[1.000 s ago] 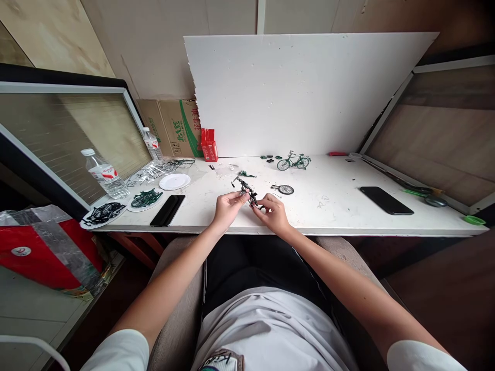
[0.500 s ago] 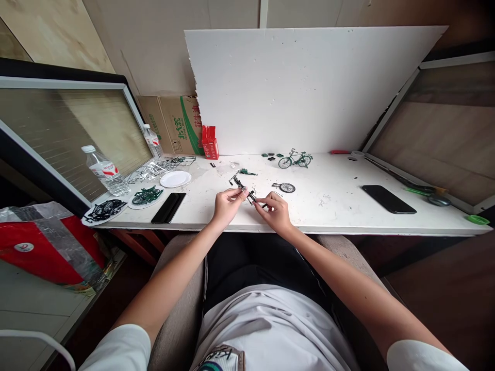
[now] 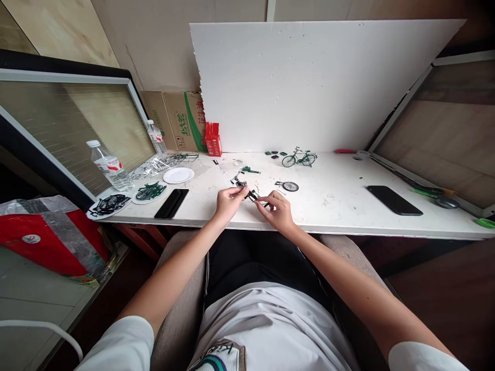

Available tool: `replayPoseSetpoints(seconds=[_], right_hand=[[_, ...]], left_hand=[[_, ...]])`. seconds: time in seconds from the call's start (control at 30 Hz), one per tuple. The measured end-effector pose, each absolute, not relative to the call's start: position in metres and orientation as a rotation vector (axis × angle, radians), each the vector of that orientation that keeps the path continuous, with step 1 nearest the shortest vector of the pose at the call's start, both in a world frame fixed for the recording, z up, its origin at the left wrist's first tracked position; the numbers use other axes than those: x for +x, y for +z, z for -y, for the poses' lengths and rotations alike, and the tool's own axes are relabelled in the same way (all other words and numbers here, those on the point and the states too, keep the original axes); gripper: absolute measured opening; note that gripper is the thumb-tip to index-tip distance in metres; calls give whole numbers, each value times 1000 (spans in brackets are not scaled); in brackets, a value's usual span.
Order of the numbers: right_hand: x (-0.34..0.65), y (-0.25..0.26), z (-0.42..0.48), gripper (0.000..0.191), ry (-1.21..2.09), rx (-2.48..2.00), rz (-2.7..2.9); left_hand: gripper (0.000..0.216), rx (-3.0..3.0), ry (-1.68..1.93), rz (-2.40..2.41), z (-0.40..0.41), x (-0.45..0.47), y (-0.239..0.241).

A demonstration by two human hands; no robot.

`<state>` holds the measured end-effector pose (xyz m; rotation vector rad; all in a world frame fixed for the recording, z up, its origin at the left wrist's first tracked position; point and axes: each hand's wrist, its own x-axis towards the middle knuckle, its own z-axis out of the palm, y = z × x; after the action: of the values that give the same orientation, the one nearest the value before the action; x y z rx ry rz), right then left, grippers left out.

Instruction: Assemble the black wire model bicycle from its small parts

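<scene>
Between my two hands is a small black model bicycle frame [image 3: 252, 195], held just above the front of the white table. My left hand [image 3: 229, 204] pinches it from the left with thumb and forefinger. My right hand [image 3: 279, 210] has closed fingers at its right end; they partly hide that end. Beyond my left hand, thin black handlebar-like parts [image 3: 236, 180] show; I cannot tell whether they join the frame. A black spoked wheel [image 3: 290, 186] with a fork-like piece lies past my right hand. Farther back lies a green part [image 3: 250, 169].
A finished green model bicycle [image 3: 299, 157] stands at the back. To the left are plates of black parts [image 3: 109, 204] and green parts [image 3: 150, 191], a white plate [image 3: 178, 175], a phone [image 3: 171, 203] and water bottles [image 3: 111, 167]. Another phone [image 3: 394, 200] lies right.
The camera view has shifted slightly, so the table scene sits a little higher and to the right. Both hands keep their hold on the black frame, which has turned slightly.
</scene>
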<state>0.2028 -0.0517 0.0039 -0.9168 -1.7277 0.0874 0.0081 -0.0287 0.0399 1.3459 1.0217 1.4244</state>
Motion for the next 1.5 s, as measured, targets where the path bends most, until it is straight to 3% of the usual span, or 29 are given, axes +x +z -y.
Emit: replayPoseSetpoints(seconds=[1.5], right_hand=[[203, 6, 48, 18, 137, -1012, 1832]], left_hand=[[37, 1645, 1582, -1002, 18, 5, 20]])
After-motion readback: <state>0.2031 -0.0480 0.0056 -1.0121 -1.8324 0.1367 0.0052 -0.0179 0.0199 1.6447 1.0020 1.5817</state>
